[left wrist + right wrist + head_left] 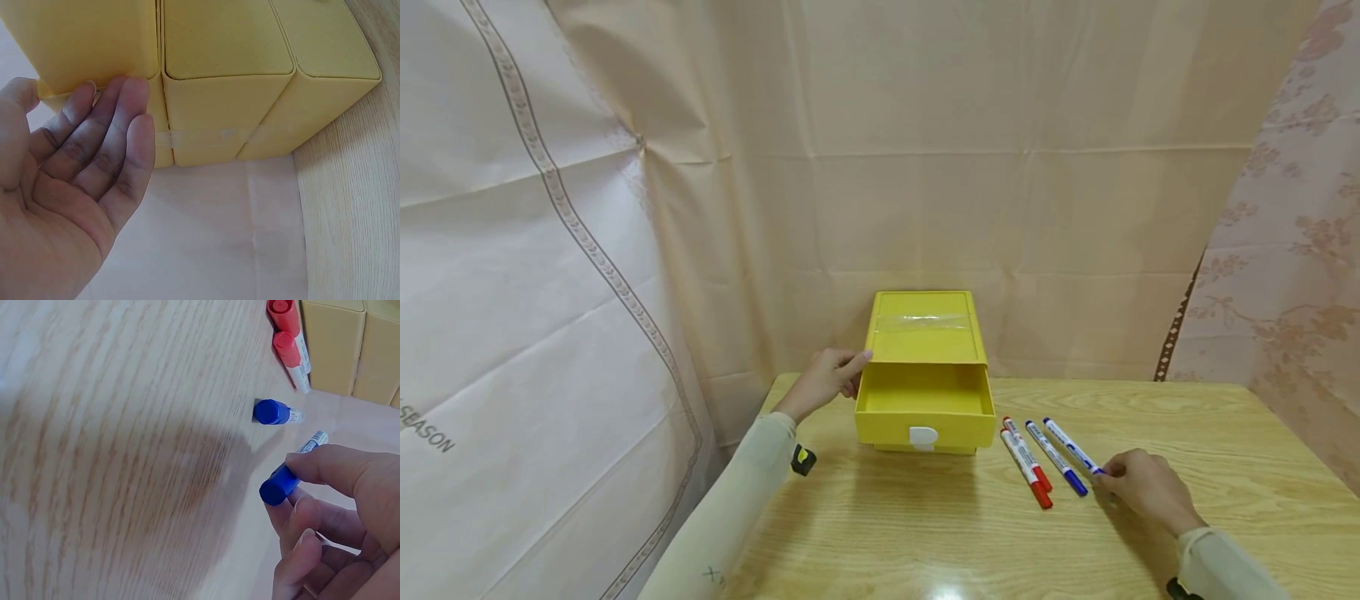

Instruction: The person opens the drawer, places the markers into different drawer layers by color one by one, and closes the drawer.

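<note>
A yellow drawer box [923,337] stands at the back of the table, its top drawer [925,429] pulled out and bare inside. My left hand [831,379] grips the box's upper left front corner, thumb along the top edge. In the left wrist view, the fingertips of that hand [94,150] rest against the yellow side wall [219,106]. On the right, my right hand [1150,487] pinches the capped end of a blue marker [1072,446] between thumb and fingers. The blue cap [278,487] shows in the right wrist view, its barrel slanting away.
Left of the pinched marker lies another blue marker [1056,457]. Two red markers [1026,468] lie side by side, nearer the box. Clear tape [921,322] crosses the box top. Cloth [925,167] hangs behind the wooden table [917,533].
</note>
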The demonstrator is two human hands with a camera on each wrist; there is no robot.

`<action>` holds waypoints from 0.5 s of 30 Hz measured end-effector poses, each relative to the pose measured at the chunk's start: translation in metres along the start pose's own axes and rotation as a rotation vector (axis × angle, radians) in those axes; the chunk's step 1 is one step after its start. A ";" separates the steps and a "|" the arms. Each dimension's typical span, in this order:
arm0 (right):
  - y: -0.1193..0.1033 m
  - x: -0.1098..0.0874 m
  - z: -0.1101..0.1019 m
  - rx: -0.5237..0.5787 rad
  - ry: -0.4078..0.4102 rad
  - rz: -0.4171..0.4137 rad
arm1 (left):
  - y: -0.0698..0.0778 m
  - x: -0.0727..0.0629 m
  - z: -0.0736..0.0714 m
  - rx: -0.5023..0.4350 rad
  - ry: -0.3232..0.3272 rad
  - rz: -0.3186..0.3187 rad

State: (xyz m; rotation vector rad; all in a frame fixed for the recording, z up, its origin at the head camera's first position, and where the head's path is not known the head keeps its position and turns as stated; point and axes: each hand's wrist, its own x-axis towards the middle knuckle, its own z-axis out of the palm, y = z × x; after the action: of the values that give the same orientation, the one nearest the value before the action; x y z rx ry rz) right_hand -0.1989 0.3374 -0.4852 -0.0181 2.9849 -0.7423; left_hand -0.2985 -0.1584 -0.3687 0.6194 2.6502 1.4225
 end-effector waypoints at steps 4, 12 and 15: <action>-0.001 0.000 -0.002 -0.015 0.013 -0.012 | 0.000 0.000 0.000 0.012 0.005 0.002; -0.005 0.000 -0.007 -0.015 0.028 -0.016 | 0.000 0.000 0.001 0.026 0.008 0.011; -0.006 0.001 -0.009 -0.018 0.035 -0.022 | 0.000 0.000 0.001 0.025 0.006 0.010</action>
State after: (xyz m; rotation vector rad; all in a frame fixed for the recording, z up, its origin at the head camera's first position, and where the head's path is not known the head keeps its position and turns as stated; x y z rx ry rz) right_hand -0.2004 0.3364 -0.4740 -0.0400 3.0290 -0.7252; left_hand -0.2985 -0.1580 -0.3692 0.6322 2.6773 1.3973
